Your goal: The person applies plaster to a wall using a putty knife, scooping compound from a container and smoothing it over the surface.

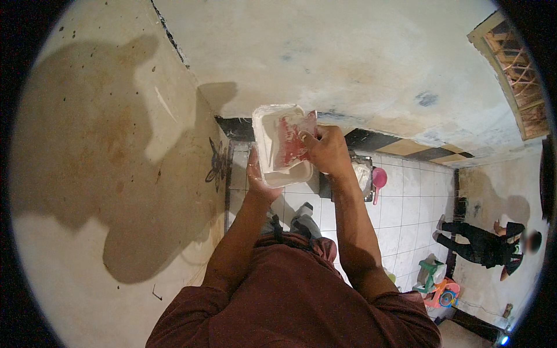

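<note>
My left hand (259,181) is wrapped round the lower left side of a white rectangular plastic tub (260,136), holding it up before my chest. Whitish paste coats the tub's inside and rim. Over its opening, my right hand (329,152) grips a flat red scraper (292,142) smeared with the same paste. The thumb presses on the blade's face, and the other fingers are mostly hidden behind it. Part of the tub's inside is covered by the scraper.
A stained wall (360,64) stands close ahead, another wall (87,174) at my left. On the tiled floor (406,194) are a dark box (326,187) and a pink dipper (379,176). Farther right are a green stool (430,274), an orange fan (448,294) and a person in black (487,245).
</note>
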### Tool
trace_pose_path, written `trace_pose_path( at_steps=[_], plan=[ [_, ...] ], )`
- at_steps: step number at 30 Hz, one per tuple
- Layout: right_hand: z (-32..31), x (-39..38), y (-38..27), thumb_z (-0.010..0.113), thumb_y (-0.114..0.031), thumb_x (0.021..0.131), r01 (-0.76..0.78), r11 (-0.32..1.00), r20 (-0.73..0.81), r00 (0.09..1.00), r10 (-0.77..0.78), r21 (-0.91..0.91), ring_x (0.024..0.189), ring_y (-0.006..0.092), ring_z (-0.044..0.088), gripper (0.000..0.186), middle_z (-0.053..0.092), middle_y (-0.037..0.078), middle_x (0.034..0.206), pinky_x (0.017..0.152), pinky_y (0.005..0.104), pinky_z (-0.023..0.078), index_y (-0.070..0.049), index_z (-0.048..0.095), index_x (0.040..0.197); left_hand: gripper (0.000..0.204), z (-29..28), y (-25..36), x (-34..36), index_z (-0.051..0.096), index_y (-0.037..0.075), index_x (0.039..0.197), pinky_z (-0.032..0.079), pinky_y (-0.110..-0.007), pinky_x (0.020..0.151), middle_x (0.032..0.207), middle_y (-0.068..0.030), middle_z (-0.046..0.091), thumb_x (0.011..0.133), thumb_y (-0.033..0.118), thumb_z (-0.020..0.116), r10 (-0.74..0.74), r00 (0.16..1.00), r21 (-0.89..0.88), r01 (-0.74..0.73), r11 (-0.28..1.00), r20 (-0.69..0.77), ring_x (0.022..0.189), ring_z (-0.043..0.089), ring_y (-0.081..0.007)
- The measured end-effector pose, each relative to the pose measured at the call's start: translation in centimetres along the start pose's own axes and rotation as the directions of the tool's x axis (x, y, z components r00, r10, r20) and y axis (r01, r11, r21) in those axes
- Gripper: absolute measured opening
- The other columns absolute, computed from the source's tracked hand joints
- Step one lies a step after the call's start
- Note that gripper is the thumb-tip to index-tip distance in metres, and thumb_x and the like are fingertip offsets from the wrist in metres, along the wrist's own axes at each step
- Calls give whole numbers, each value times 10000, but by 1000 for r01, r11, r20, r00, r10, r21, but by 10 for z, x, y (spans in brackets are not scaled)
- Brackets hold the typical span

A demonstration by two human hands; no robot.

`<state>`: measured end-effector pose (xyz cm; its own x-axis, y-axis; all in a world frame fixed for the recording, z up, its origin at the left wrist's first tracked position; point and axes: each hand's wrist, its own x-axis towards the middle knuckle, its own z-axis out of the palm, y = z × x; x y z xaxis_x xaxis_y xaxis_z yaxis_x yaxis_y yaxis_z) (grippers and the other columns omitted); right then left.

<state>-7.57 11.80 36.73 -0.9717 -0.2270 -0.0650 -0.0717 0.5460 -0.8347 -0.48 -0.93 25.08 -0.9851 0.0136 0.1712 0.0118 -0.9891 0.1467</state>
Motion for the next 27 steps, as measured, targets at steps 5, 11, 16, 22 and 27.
trace_pose_path(
  at_steps=[5, 11, 16, 22, 27],
  plan=[
    [-3, -3, 7, 609, -261, 805, -22, 994, -76, 997, 14, -109, 637, 405, 643, 311, 613, 255, 657, 630, 462, 488, 44, 655, 762, 601, -6, 6, -3, 429, 154, 1378, 358, -540, 1049, 1323, -89, 511, 914, 535, 453, -32, 981, -53, 23, 998, -191, 1238, 472, -321],
    [-8, -7, -18, 603, -260, 816, -23, 999, 49, 998, 24, -30, 733, 440, 638, 309, 619, 286, 727, 687, 472, 496, 42, 657, 781, 617, -14, -1, -5, 416, 165, 1392, 365, -528, 1053, 1356, -92, 489, 910, 549, 448, -12, 990, 61, 21, 998, -137, 1239, 477, -318],
    [-2, -2, -10, 609, -258, 816, 7, 995, -1, 1000, -7, -98, 757, 454, 627, 297, 617, 284, 738, 695, 474, 495, 34, 653, 779, 638, -10, -4, -1, 404, 135, 1401, 368, -514, 1054, 1361, -123, 496, 907, 535, 443, -32, 986, 15, 35, 999, -163, 1241, 484, -322],
    [0, -4, -10, 608, -259, 818, 29, 995, 6, 1000, -28, -100, 754, 459, 624, 299, 608, 287, 729, 691, 486, 491, 34, 646, 774, 659, -5, -4, 1, 390, 119, 1412, 364, -513, 1054, 1376, -136, 488, 901, 532, 448, -24, 967, 56, 40, 998, -254, 1236, 493, -326],
    [-2, -6, -9, 598, -264, 828, 13, 994, -27, 1000, -16, -104, 737, 460, 622, 312, 607, 289, 729, 684, 497, 488, 39, 643, 772, 629, -9, -2, -4, 431, 144, 1387, 361, -527, 1054, 1350, -118, 503, 908, 551, 439, -22, 962, -10, 20, 1000, -271, 1230, 488, -332]
  ],
)
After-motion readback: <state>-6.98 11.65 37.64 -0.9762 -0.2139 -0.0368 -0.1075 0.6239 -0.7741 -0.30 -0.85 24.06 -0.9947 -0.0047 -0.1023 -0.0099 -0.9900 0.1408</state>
